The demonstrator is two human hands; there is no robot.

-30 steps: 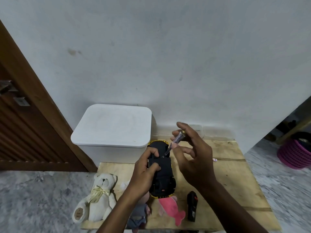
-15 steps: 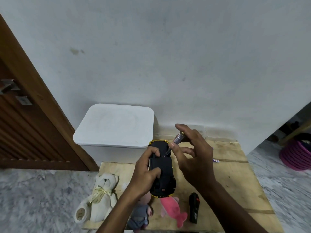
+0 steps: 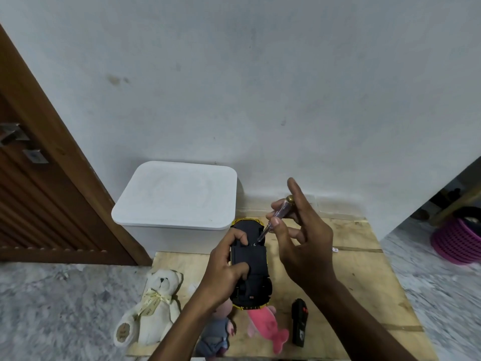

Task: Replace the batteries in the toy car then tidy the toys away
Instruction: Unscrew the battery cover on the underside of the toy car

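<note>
Fingers of the right hand pinch the screwdriver, index finger now lifted, seemingly mid-twist at the cover screw of the upturned toy car.

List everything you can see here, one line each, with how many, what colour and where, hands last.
toy car: 1, black underside, yellow trim; held upside down, centre
screwdriver: 1, clear handle, brass cap; tip at toy car's underside
storage bin: 1, white, lidded; against wall
wooden board: 1, pale; on floor
teddy bear: 1, cream; board's left edge
doll: 1, grey clothes; board's near edge
plush toy: 1, pink; beside doll
remote control: 1, black; right of plush toy
basket: 1, pink; far right
door: 1, brown; far left
left hand: 1; grips toy car
right hand: 1; pinches screwdriver
</note>
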